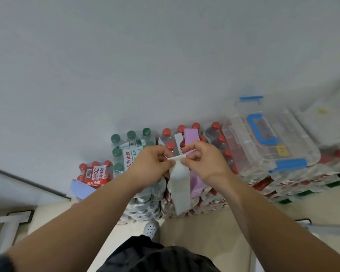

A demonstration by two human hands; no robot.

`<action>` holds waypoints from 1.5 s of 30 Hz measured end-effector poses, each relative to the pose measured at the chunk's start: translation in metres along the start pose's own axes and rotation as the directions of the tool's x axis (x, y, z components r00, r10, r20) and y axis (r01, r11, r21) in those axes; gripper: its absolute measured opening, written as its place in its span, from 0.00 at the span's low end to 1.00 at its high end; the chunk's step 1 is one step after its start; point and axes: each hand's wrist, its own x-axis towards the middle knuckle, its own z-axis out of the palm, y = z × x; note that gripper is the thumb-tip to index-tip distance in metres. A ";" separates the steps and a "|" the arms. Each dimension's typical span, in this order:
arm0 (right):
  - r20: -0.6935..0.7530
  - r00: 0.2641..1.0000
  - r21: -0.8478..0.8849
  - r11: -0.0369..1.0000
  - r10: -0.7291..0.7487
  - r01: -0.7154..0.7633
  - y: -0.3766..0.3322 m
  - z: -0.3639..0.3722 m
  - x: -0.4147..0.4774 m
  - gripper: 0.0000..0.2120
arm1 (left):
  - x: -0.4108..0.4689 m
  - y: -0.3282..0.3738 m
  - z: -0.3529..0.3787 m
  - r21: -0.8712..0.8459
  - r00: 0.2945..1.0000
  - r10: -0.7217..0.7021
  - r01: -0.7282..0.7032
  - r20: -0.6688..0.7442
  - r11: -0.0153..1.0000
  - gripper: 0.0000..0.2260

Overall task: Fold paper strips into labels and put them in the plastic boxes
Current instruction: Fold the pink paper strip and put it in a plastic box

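My left hand (151, 163) and my right hand (202, 160) meet in front of me and pinch the folded top edge of a white paper strip (180, 185), which hangs down between them. A purple paper strip (191, 137) sticks up behind my right hand, which also grips it, and its lower part shows beside the white one. A clear plastic box (269, 142) with a blue handle and blue clips sits closed on stacked bottle packs to the right. Another clear box (328, 122) lies further right.
Shrink-wrapped packs of water bottles with red caps (94, 171) and green caps (130, 146) stand against the white wall. A pale blue paper piece (82, 188) lies on the left pack. Metal frame legs (10, 224) flank the tiled floor. My shoe (151, 229) shows below.
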 end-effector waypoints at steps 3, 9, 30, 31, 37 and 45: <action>0.016 0.994 -0.040 0.993 0.111 -0.110 0.026 0.006 0.026 0.12 | 0.035 -0.016 0.012 0.068 0.999 -0.032 0.031 0.012 0.997 0.05; -0.041 0.982 -0.057 0.981 0.185 -0.187 0.039 0.016 0.064 0.10 | 0.085 -0.027 0.010 0.186 0.999 -0.043 0.043 -0.004 0.982 0.06; -0.015 0.990 -0.859 0.508 -0.140 0.059 0.047 0.028 0.118 0.12 | 0.179 -0.041 0.002 0.749 0.979 0.175 -0.194 0.105 0.634 0.08; -0.004 0.990 -0.871 0.486 -0.141 0.065 0.046 0.029 0.116 0.12 | 0.177 -0.041 0.001 0.776 0.976 0.184 -0.203 0.114 0.597 0.10; 0.054 0.997 -0.861 0.503 -0.056 0.075 0.035 0.031 0.102 0.21 | 0.146 -0.042 -0.006 0.813 0.968 0.246 -0.189 0.058 0.550 0.14; 0.125 0.976 -0.766 0.608 -0.178 0.209 0.004 0.066 0.077 0.21 | 0.055 -0.077 -0.053 0.862 0.959 0.243 0.004 -0.147 0.507 0.17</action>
